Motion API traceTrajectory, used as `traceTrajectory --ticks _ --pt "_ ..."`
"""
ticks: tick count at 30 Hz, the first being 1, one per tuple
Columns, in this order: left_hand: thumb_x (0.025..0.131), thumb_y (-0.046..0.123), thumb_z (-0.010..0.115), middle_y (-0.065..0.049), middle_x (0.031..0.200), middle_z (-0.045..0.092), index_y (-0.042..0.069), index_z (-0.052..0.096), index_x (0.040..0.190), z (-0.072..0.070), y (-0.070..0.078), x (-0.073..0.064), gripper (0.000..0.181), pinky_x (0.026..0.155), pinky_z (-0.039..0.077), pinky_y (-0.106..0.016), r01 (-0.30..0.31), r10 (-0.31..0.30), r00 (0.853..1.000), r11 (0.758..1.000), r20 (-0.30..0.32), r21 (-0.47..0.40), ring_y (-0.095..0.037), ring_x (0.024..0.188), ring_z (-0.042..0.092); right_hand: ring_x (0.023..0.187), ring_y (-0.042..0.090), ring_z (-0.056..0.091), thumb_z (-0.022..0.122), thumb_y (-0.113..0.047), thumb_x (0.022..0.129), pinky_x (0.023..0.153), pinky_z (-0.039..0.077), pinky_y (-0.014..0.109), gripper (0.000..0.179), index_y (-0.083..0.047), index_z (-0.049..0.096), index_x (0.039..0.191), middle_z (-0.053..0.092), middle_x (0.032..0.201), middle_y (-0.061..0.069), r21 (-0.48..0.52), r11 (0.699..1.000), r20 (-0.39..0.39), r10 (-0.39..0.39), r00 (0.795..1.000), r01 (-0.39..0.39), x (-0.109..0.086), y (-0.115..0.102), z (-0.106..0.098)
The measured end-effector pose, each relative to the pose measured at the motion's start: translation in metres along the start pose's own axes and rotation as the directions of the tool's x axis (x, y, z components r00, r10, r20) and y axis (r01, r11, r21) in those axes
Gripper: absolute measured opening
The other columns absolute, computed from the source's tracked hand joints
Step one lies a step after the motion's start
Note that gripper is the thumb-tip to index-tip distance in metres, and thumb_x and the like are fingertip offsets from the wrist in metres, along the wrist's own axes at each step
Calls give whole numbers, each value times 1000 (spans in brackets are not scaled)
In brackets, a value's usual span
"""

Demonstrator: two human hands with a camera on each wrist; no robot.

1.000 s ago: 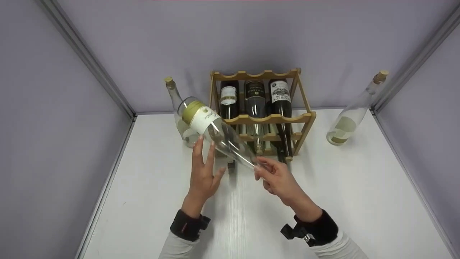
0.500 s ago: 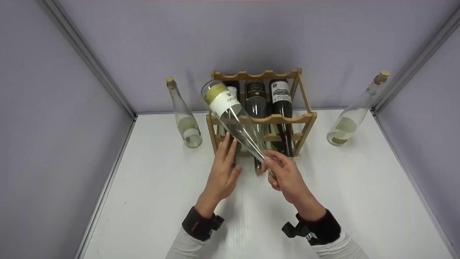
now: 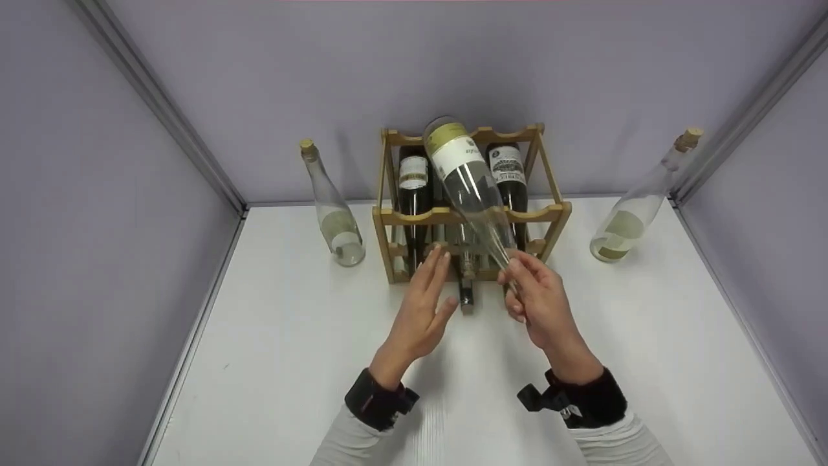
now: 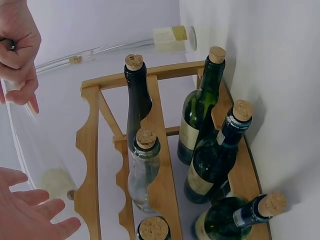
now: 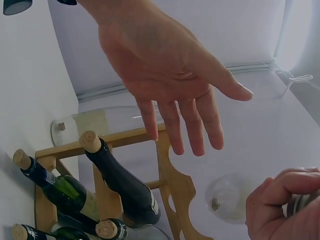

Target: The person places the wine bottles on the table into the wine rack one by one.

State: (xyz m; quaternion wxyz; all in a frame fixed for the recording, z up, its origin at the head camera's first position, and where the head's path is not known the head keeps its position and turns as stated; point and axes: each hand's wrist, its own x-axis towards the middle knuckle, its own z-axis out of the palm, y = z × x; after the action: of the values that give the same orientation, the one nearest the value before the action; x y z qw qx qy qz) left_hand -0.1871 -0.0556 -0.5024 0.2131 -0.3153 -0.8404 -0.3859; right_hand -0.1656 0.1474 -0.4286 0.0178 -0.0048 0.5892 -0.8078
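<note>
My right hand (image 3: 546,304) grips the neck of a clear glass wine bottle (image 3: 475,188) with a white and yellow label. The bottle is tilted over the wooden wine rack (image 3: 554,211), base up and toward the back wall, neck toward me. My left hand (image 3: 417,317), fingers extended, hovers before the rack's front, below and left of the bottle; in the left wrist view it looks apart from the glass. Corked bottles lie in the rack, among them a dark bottle (image 3: 414,175) on the left and another dark bottle (image 3: 508,165) on the right. The held bottle covers the middle slot.
One clear corked bottle (image 3: 337,220) stands left of the rack, and another clear corked bottle (image 3: 627,213) stands to its right. The rack is close to the back wall (image 3: 323,84). Side walls bound the white table (image 3: 284,362).
The held bottle has moved right and farther back, from beside the left standing bottle to over the rack's middle. My left hand has shifted right with it, fingers still extended.
</note>
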Motion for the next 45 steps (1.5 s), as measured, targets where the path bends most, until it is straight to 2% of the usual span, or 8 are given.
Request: traceTrajectory --ticks 10,22,30,37,45 --pt "104 55 21 -21 157 23 1 28 154 13 8 9 74 113 22 -54 57 -56 995 998 82 -5 -34 144 23 43 4 37 42 -14 107 37 31 16 28 5 46 127 53 82 5 29 999 -109 -23 994 26 14 -11 -17" --pt "103 57 18 -21 158 21 6 23 156 28 15 18 74 111 26 -55 37 -38 989 999 142 13 -33 144 24 43 4 38 42 -13 106 37 30 15 22 4 47 119 52 79 4 31 999 -190 -28 981 34 35 -12 -28" --pt "103 57 19 -15 160 18 5 25 155 36 16 20 74 113 22 -53 48 -50 985 999 164 18 -32 145 20 43 4 40 44 -18 106 37 34 16 23 2 49 117 54 79 2 -21 999 -229 -33 973 29 53 -10 -30" --pt "103 58 17 -18 159 21 4 25 155 40 14 23 75 115 20 -51 57 -57 983 998 177 10 -31 146 19 43 3 42 44 -19 106 35 34 17 25 0 47 122 53 81 3 -77 997 -251 -40 967 21 67 -8 -31" --pt "105 53 25 -17 160 20 9 22 157 43 15 25 69 114 22 -51 79 -80 977 997 200 9 -32 146 19 43 4 40 45 -19 105 35 34 18 27 -1 42 126 53 82 6 -118 993 -259 -60 964 30 77 -4 -32"
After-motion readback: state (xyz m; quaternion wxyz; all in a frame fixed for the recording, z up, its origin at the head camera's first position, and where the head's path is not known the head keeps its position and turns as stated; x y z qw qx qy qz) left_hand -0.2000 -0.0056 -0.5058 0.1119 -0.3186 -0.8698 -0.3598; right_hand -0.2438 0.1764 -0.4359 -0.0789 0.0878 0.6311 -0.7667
